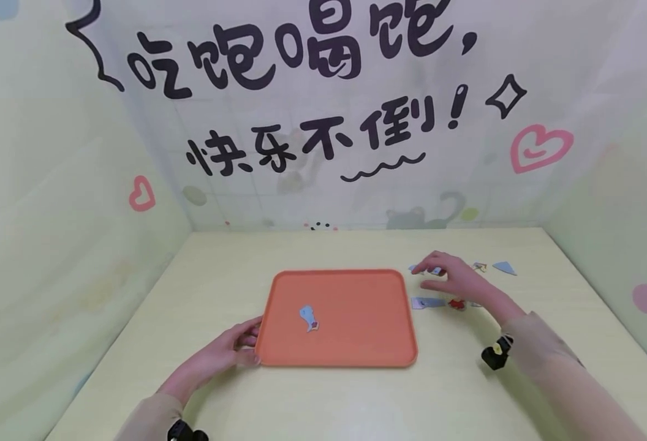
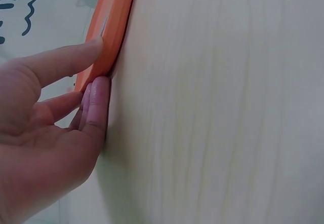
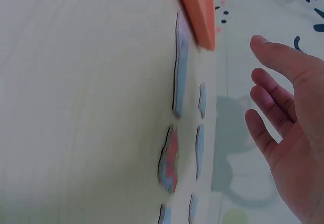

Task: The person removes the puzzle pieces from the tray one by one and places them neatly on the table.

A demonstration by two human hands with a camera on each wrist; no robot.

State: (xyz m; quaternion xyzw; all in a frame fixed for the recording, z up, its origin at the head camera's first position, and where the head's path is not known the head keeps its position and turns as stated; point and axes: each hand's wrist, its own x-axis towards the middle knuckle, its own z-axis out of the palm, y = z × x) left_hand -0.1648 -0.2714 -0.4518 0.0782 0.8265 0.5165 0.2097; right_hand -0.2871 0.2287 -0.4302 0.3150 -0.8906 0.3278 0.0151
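Note:
An orange-red tray (image 1: pixel 356 331) lies on the table, and one light-blue flat cut-out piece (image 1: pixel 307 316) rests in its left half. My left hand (image 1: pixel 219 354) grips the tray's near left corner; the left wrist view shows the thumb (image 2: pixel 83 57) over the rim and the fingers against its outer side. To the tray's right, my right hand (image 1: pixel 456 278) hovers over two rows of flat pieces, fingers apart and holding nothing. Near it lie a long bluish piece (image 1: pixel 428 302) and a red-patterned piece (image 1: pixel 456 304). The hand and forearm partly cover other pieces.
A blue triangular piece (image 1: pixel 504 267) and a small patterned piece (image 1: pixel 479 267) lie in the back row. The pale wood-grain table (image 1: pixel 334 398) meets printed fabric walls (image 1: pixel 323 202) at the back and both sides.

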